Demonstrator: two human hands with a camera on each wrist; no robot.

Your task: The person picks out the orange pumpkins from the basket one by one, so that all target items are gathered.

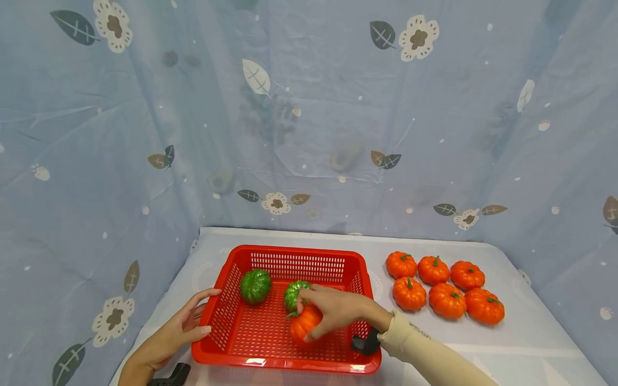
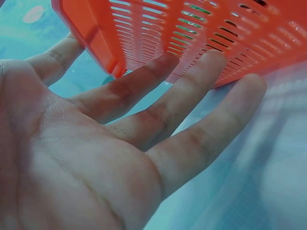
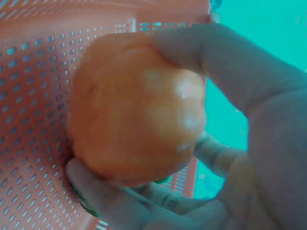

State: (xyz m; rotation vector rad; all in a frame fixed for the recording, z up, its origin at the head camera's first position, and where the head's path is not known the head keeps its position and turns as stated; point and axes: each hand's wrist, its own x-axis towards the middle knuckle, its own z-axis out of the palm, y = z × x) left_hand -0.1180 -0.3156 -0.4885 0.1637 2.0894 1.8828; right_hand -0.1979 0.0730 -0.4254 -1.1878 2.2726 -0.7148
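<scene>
My right hand [image 1: 338,310] grips an orange pumpkin [image 1: 304,323] with a green stem, inside the red plastic basket [image 1: 260,363]. In the right wrist view, thumb and fingers curl around the pumpkin [image 3: 136,110], with the basket's slotted floor behind it. Just beyond that hand sits a green pumpkin [image 1: 292,295], partly covered by the fingers. Another green pumpkin [image 1: 256,286] lies at the basket's back left. At the basket's left side is my left hand [image 1: 176,327], its fingertips at the rim and wall. The left wrist view shows those fingers [image 2: 192,139] spread and nearly straight against the slotted wall.
Several orange pumpkins [image 1: 447,301] stand in two rows on the white-covered table [image 1: 521,348], right of the basket. A blue patterned curtain [image 1: 309,134] encloses the table at the back and sides.
</scene>
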